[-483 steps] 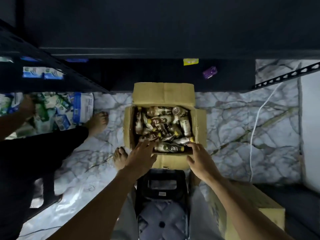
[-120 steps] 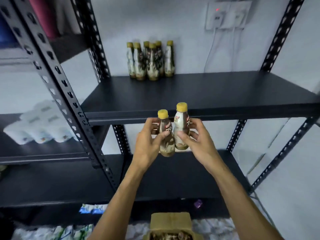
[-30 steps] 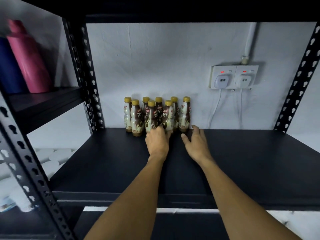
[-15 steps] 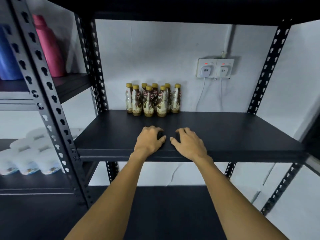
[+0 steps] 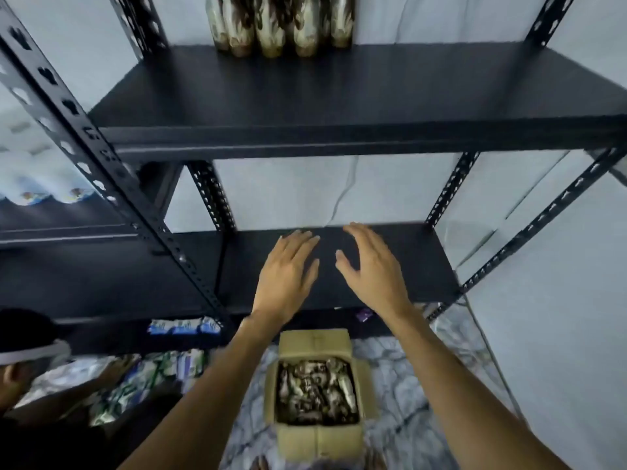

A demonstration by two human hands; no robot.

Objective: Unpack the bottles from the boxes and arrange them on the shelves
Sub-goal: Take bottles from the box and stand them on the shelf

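Ok so far left, down in the corner, there's a second person crouched low with a pale band round the head, and next to them a heap of green and white packets on the floor. Above that, white packs sit on the neighbouring rack, a bit blurry. A black slotted post cuts diagonally across that side. Moving in, the upper shelf has a row of bottles standing upright at its back left, packed tight together by the wall, tops cut off by the frame edge. Below it is the lower shelf, and the left hand is stretched out over it, palm down, fingers straight, grip released and holding nothing. Can't tell if it actually touches the shelf. Straight below the hands, the cardboard box sits on the floor with its flaps folded out, and loose bottles lie jumbled on their sides inside. The right hand is just beside the left, same deal: fingers spread, grip released, nothing in it. A white cable hangs down the wall behind them. A little purple thing sits under the lower shelf's front edge, and the marble floor runs off to the right.
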